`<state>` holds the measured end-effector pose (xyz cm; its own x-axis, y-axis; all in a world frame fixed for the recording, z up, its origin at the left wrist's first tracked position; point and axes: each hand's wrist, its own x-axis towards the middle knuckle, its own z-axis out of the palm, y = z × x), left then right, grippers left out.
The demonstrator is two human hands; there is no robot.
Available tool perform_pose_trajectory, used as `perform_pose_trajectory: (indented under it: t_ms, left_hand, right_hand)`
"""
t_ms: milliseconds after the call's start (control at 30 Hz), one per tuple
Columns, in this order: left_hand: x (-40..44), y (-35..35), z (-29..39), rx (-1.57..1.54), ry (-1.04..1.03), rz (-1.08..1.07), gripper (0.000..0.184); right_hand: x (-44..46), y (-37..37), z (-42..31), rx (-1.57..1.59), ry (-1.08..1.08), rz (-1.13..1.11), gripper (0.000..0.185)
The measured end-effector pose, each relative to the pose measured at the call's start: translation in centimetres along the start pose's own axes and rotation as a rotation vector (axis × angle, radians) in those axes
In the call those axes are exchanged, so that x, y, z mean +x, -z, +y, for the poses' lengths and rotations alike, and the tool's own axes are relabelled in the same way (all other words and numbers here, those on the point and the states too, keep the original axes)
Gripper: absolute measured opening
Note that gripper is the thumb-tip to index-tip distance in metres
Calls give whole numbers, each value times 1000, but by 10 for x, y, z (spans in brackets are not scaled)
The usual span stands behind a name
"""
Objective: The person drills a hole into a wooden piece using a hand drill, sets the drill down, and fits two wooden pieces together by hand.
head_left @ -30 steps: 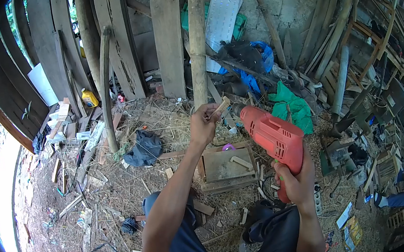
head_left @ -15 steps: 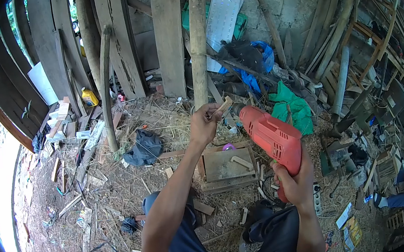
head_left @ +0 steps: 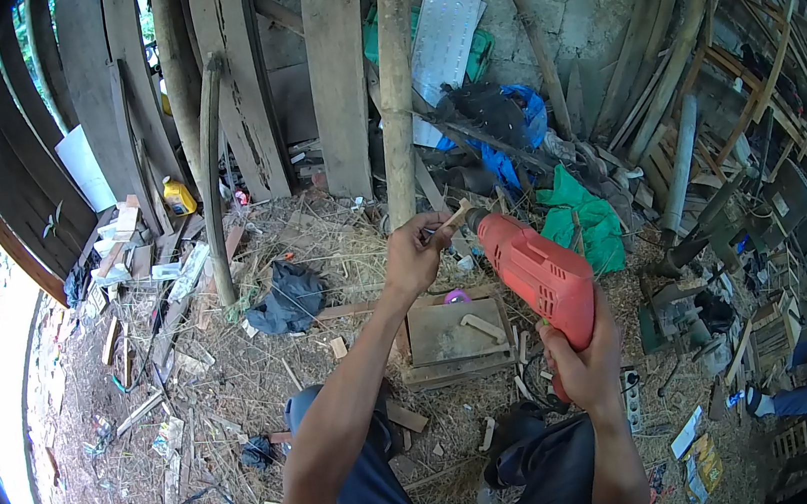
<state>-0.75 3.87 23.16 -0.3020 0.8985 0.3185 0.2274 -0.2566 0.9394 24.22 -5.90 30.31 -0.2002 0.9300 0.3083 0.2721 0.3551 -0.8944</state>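
Observation:
A red power drill is gripped by its handle in my right hand, its chuck pointing up and left. My left hand pinches a small piece of wood between thumb and fingers. The far end of that piece is right by the drill's chuck; whether the bit touches it I cannot make out. Below the hands sits a low wooden box with another small wood piece lying on top. A purple round object rests at the box's back edge.
An upright pole stands just beyond my hands. Dark cloth and a green sheet lie on the littered ground. A power strip is beside my right forearm. Another person's leg shows at far right.
The wood piece in my left hand has tilted more upright and its fingers have shifted on it. The drill has moved slightly left and down.

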Motion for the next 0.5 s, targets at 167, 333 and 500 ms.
perform_pose_trajectory:
  t_ms: [167, 333, 500]
  left_hand:
    - [1, -3, -1, 67, 22, 22, 21]
    - [5, 0, 2, 79, 15, 78, 18]
    - [7, 3, -5, 86, 12, 82, 19]
  right_hand:
    - [-1, -2, 0, -17, 50, 4, 49]
    - [-4, -1, -2, -11, 31, -5, 50]
    - [-5, -2, -6, -18, 22, -12, 52]
